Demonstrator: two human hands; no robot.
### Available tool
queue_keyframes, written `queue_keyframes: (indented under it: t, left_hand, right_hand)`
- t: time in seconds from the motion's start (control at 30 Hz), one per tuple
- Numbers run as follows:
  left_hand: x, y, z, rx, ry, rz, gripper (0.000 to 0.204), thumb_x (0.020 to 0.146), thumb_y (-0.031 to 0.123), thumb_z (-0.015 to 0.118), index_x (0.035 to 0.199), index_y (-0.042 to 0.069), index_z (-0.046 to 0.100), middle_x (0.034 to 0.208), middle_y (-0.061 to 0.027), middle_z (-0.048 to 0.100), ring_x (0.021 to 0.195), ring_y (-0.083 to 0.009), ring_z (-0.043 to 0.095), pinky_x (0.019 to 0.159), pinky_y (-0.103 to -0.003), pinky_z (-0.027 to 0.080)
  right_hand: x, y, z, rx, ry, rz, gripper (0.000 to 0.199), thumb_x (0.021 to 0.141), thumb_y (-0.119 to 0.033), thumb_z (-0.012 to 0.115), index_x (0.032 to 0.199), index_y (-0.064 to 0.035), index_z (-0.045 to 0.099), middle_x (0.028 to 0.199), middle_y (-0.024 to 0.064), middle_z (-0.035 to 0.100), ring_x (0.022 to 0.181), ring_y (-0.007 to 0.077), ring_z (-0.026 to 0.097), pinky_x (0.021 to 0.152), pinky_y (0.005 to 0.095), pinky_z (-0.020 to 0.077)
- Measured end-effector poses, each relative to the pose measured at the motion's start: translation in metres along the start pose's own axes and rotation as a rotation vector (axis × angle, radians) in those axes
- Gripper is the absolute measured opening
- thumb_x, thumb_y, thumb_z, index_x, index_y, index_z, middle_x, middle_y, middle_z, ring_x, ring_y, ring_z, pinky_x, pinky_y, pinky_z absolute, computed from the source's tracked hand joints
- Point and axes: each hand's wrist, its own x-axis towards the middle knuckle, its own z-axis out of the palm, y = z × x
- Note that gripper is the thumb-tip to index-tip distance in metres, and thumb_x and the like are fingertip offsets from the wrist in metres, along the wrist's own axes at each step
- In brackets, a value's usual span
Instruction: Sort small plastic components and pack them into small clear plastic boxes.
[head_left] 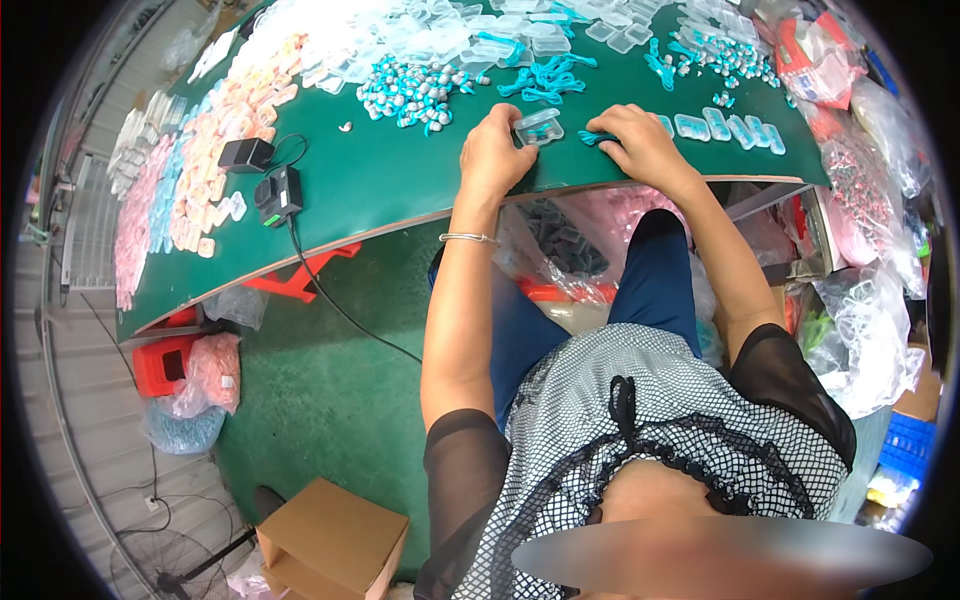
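Note:
At the near edge of the green table, my left hand (495,152) grips the left side of a small clear plastic case (541,126) between thumb and fingers. The case appears open, and small teal and grey pieces show in it. To its right, my right hand (640,145) has a looped teal cord (594,138) pinched at the fingertips, a little apart from the case. Beyond the hands lie a pile of bundled teal cords (548,78) and a heap of small teal-and-grey plugs (412,92). Several filled clear cases (717,125) stand in a row beside my right hand.
Many clear cases (430,35) cover the far side of the green table (370,175). Peach pieces (215,150) spread at the left, near a black charger (277,195) with a trailing cable. Plastic bags (820,60) crowd the right edge. A cardboard box (330,535) sits on the floor.

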Motion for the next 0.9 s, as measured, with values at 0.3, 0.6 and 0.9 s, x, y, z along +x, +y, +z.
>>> queue_keyframes:
  t: [0.3, 0.6, 0.9]
  left_hand:
    - [0.002, -0.01, 0.0, -0.043, -0.014, 0.025, 0.049, 0.065, 0.013, 0.079, 0.108, 0.002, 0.06, 0.102, -0.0141, 0.068, 0.072, -0.0231, 0.064, 0.07, -0.035, 0.053]
    - [0.001, -0.008, 0.002, -0.079, -0.004, 0.052, 0.049, 0.063, 0.014, 0.08, 0.107, 0.002, 0.061, 0.098, -0.0131, 0.068, 0.074, -0.0227, 0.064, 0.07, -0.034, 0.052]
    - [-0.002, 0.0, -0.003, -0.098, -0.017, 0.026, 0.046, 0.063, 0.016, 0.077, 0.104, 0.004, 0.061, 0.098, -0.0167, 0.068, 0.092, -0.0344, 0.066, 0.079, -0.041, 0.052]
  right_hand:
    - [0.005, -0.012, 0.003, 0.202, 0.132, -0.139, 0.015, 0.077, -0.005, 0.067, 0.091, -0.0075, 0.062, 0.091, 0.0045, 0.063, 0.089, 0.0257, 0.06, 0.079, 0.0379, 0.0443]
    - [0.03, -0.038, 0.036, 0.044, 0.451, -0.315, 0.016, 0.074, -0.005, 0.066, 0.09, -0.0087, 0.063, 0.091, 0.0042, 0.065, 0.081, 0.0228, 0.062, 0.076, 0.0355, 0.046]
    - [0.034, -0.039, 0.046, -0.019, 0.462, -0.3, 0.019, 0.073, -0.007, 0.063, 0.092, -0.0069, 0.065, 0.094, 0.0059, 0.066, 0.083, 0.0239, 0.064, 0.077, 0.0369, 0.0503]
